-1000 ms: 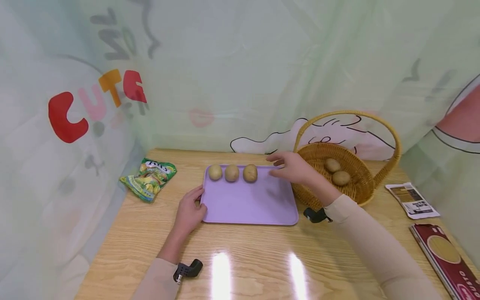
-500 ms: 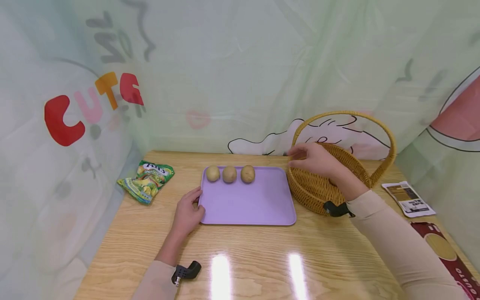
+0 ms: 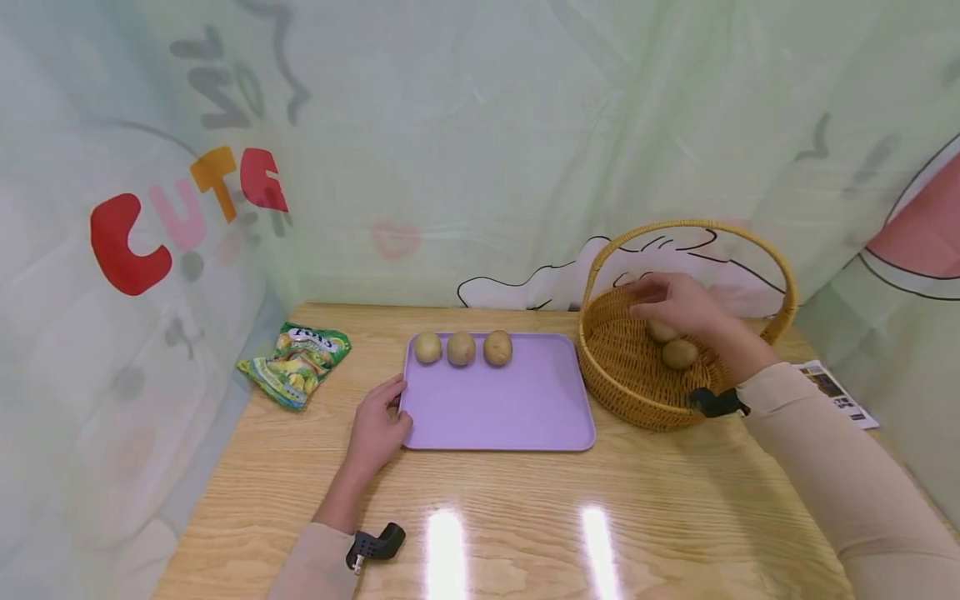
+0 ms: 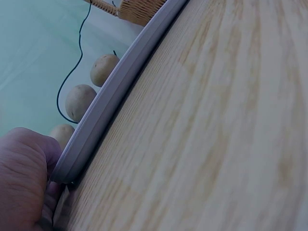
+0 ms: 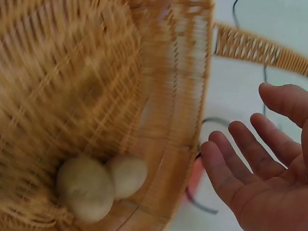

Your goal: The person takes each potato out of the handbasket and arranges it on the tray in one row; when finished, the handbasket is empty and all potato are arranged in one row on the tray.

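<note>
Head view shows the bare right hand (image 3: 681,305) above the round, tan wicker basket (image 3: 637,414) at the right, thumb and fingers spread wide with nothing between them. Two oval, brown potatoes lie inside, towards the basket's right side: the near one (image 3: 680,354) in plain sight, the far one (image 3: 663,331) partly hidden by the hand. In the right wrist view they look close together, so a reach for either would go best with the fingertips slipped round its free side, clear of the tall, arched wicker handle (image 3: 690,223). The bare left hand (image 3: 378,429) grips the left rim of the flat, lilac rectangular tray (image 3: 498,408); that light hold should suffice to keep it steady. Three round, pale-brown potatoes (image 3: 461,348) form a row along the tray's far edge, at the left; the spot right of them seems the natural place for another.
</note>
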Demonstrator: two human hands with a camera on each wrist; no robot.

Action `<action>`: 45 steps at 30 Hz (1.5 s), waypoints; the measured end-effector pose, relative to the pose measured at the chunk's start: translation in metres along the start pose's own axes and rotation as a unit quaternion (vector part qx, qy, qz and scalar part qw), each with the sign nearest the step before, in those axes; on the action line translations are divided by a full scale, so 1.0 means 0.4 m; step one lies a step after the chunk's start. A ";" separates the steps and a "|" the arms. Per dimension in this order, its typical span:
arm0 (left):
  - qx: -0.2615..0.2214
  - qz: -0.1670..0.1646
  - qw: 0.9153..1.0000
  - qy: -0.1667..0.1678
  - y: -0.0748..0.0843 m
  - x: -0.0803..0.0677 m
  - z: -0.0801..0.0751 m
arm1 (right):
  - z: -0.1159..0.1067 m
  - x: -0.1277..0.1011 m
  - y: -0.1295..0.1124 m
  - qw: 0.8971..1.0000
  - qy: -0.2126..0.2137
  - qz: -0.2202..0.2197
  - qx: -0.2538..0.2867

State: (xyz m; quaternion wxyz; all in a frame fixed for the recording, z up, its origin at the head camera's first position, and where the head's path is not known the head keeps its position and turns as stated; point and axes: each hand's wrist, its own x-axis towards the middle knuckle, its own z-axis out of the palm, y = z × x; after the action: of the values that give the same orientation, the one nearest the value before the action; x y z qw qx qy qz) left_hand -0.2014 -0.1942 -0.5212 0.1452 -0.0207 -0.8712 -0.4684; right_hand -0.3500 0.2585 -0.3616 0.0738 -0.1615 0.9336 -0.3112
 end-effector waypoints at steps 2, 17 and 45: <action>-0.001 -0.005 1.000 0.000 0.001 0.000 0.000 | -0.009 0.003 0.021 1.000 -0.001 0.015 -0.002; 0.014 0.006 1.000 0.006 -0.009 0.003 0.003 | -0.017 0.034 0.151 0.998 0.007 0.046 -0.047; 0.009 0.019 1.000 0.010 -0.013 0.007 0.003 | 0.025 0.079 0.195 0.994 -0.072 0.031 -0.077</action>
State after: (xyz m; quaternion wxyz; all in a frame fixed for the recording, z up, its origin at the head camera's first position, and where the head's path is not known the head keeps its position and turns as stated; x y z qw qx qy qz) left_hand -0.2053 -0.1965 -0.5252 0.1625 -0.0312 -0.8735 -0.4578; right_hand -0.3974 0.3008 -0.4179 0.1381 -0.1595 0.9516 -0.2237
